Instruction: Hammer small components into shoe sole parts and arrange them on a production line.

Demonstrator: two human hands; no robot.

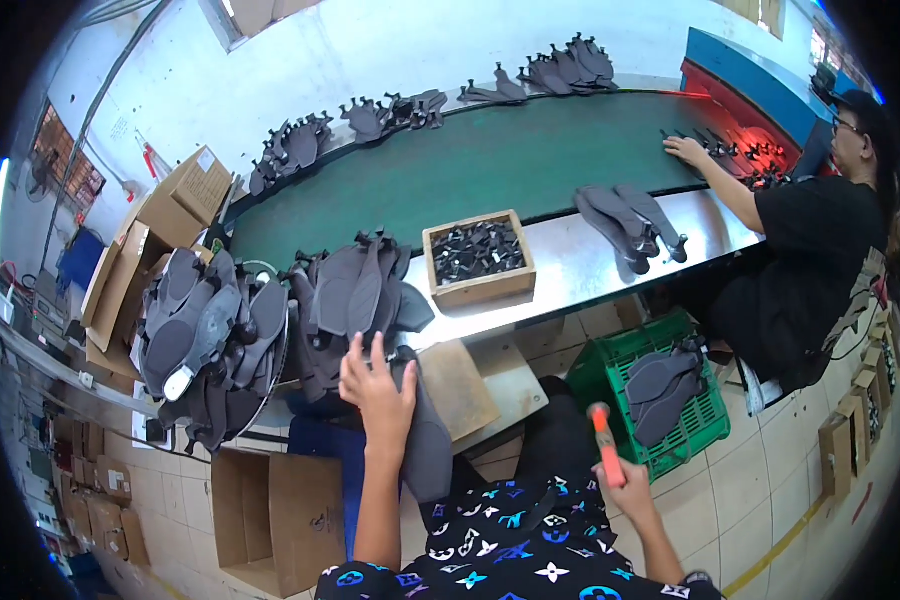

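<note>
My left hand (378,395) is raised with its fingers spread, just in front of a pile of dark grey shoe soles (345,290) at the table's near edge. Right beside that hand, a single grey sole (427,445) hangs or leans lengthwise; whether the thumb touches it I cannot tell. In my right hand (625,487) is an orange-handled tool (605,445), apparently a small hammer, pointing up over my lap. A tan board (457,390) lies on a pale plate (510,385) between my hands.
A wooden box (485,290) of small black parts stands on the metal ledge beside a green conveyor belt (450,165). More soles fill a round container (210,345) at left. A green crate (655,400) is at right. A co-worker (820,230) reaches over the belt.
</note>
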